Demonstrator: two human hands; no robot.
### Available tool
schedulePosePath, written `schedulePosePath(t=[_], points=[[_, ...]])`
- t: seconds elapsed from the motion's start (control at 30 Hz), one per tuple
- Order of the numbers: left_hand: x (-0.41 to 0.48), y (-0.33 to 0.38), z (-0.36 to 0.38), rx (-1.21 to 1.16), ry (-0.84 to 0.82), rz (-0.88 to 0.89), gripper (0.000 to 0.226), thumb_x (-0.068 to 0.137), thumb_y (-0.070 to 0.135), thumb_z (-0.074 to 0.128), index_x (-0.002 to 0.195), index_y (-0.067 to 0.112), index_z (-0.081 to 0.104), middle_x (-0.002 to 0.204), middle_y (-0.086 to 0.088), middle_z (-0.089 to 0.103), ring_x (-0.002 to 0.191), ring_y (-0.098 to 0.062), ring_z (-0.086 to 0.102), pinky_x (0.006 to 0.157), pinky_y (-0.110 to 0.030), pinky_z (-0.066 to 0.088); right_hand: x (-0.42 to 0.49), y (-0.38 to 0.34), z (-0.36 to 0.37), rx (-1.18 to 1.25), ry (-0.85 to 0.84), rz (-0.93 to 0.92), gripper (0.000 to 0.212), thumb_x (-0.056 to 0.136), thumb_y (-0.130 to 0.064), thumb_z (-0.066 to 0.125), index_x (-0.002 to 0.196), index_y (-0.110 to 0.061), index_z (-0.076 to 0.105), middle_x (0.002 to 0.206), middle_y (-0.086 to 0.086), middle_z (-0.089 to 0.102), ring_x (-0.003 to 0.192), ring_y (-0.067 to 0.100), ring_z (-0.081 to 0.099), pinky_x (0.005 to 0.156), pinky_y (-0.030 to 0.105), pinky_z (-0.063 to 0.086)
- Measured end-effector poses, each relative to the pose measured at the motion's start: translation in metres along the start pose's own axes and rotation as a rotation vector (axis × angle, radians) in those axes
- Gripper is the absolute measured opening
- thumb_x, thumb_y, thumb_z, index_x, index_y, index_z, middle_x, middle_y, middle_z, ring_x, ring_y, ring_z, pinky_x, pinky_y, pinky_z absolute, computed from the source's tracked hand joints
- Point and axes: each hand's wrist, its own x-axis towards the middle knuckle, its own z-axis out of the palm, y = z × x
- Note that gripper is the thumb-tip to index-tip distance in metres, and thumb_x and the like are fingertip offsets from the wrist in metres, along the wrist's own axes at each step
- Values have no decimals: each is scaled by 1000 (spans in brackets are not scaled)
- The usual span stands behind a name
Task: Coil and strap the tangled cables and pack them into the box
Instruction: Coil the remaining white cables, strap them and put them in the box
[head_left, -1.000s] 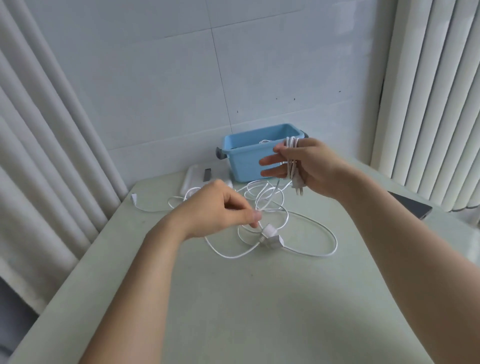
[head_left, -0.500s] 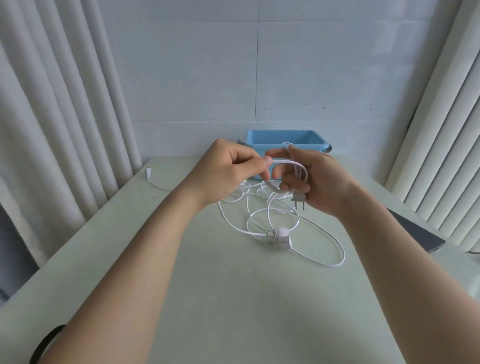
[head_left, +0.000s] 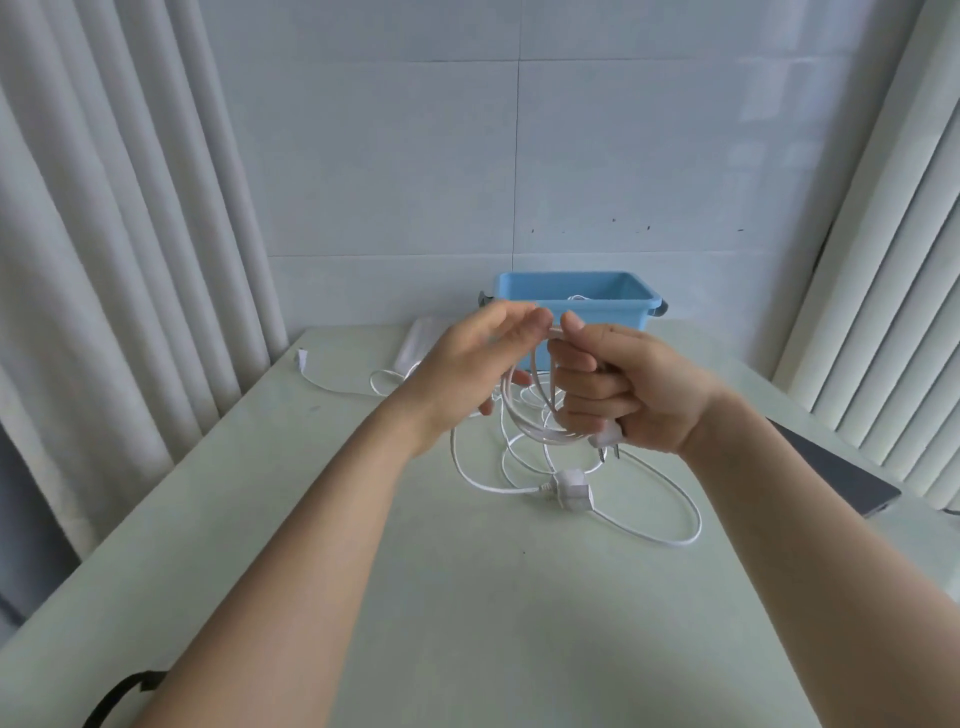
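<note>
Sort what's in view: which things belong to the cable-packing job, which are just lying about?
Job: white power cable coil, right hand, left hand, white socket block, blue plastic box.
Lying about: dark flat slab, white flat device.

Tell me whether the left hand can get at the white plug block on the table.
Probably yes, once it lets go: the left hand pinches the white cable coiled in the right hand, but the plug block lies uncovered on the table below, with only loose loops around it.
</note>
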Motion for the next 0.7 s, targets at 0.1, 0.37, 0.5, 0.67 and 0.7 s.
schedulePosePath(t=[0.1, 0.37, 0.5, 0.67, 0.7], points=[[0, 0, 7, -2, -68, 21, 58, 95, 68, 42, 103, 19, 73, 84, -16, 63, 69, -20, 56, 50, -24, 38, 1, -1, 2, -8, 100, -21, 43, 96, -42, 47, 60, -20, 39, 45, -9, 23, 33, 6, 24, 46, 23, 40], [1, 4, 15, -271, 82, -85, 54, 86, 63, 58, 70, 12, 55, 63, -12, 56, 66, -23, 45, 68, -37, 33, 4, 5, -7, -183, 167, -77, 26, 83, -38, 72, 72, -14, 71, 62, 4, 62, 65, 24, 61, 64, 38, 40], [4, 0, 18, -365, 287, -207, 41, 84, 53, 66, 60, 23, 53, 59, -3, 39, 60, -20, 33, 64, -35, 29, 7, 7, -3, -121, 95, -83, 19, 92, -18, 64, 100, -2, 69, 85, 14, 71, 77, 24, 68, 70, 34, 54], [3, 5, 19, -397, 400, -263, 24, 76, 34, 68, 65, 14, 61, 57, -8, 42, 51, -20, 33, 55, -34, 29, 16, 17, 5, -107, 116, -77, 20, 97, -23, 57, 90, -8, 68, 74, 11, 67, 71, 24, 66, 69, 40, 47], [3, 5, 19, -383, 418, -262, 23, 77, 30, 68, 64, 14, 59, 54, -5, 40, 49, -18, 31, 53, -31, 27, 18, 19, 7, -92, 145, -85, 22, 98, -25, 55, 87, -8, 63, 62, 6, 57, 62, 22, 60, 67, 39, 44]])
